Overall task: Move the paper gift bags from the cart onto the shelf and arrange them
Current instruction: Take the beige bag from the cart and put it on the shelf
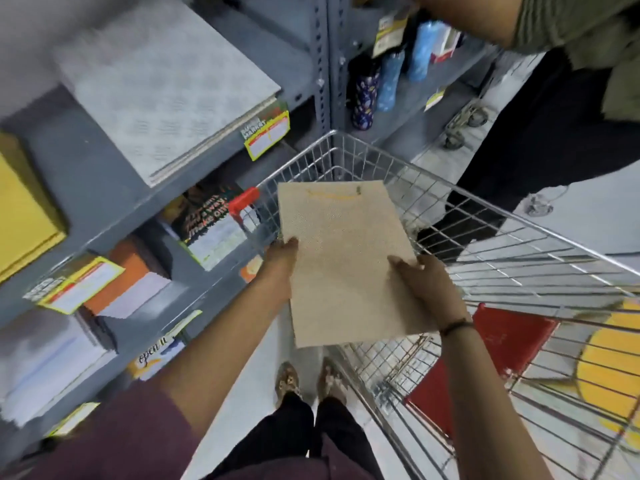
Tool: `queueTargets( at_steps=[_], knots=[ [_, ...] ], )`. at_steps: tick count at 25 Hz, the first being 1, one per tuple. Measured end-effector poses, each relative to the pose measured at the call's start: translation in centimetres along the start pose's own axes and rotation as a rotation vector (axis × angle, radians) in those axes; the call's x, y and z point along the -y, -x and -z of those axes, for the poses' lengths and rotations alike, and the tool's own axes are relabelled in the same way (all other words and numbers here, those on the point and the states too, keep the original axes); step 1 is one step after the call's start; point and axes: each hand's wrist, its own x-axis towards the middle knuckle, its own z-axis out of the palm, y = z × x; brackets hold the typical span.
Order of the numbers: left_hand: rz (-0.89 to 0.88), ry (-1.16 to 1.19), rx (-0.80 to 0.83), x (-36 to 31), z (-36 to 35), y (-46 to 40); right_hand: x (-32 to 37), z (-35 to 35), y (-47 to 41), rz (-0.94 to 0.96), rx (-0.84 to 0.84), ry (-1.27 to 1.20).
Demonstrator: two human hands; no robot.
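Both hands (349, 271) grip a flat, textured beige paper bag (349, 265).

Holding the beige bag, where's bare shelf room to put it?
Bare grey shelf between the yellow stack and the silver bag stack. Lower shelves are packed. Both hands, left hand and right hand, grip the beige bag.

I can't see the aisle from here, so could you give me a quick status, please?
Left hand and right hand both gripping beige gift bag, above cart. Red bags left inside. Nothing blocking the shelf.
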Motion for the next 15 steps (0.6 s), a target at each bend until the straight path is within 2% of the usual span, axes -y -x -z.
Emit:
queueTargets(
  at_steps=[6, 12, 15],
  knots=[
    [-0.367, 0.184, -0.036, -0.7, 8.6, 5.6, 5.0, -2.4, 8.1, 0.303, -0.055, -0.226],
    [-0.718, 0.169, -0.278, 0.2, 16.7, 7.7, 8.9, -8.6, 11.1, 0.471, 0.011, -0.354],
    [-0.798, 0.175, -0.321, 0.7, 19.7, 7.5, 10.5, -11.6, 11.5, 0.525, 0.017, -0.357]
  ],
)
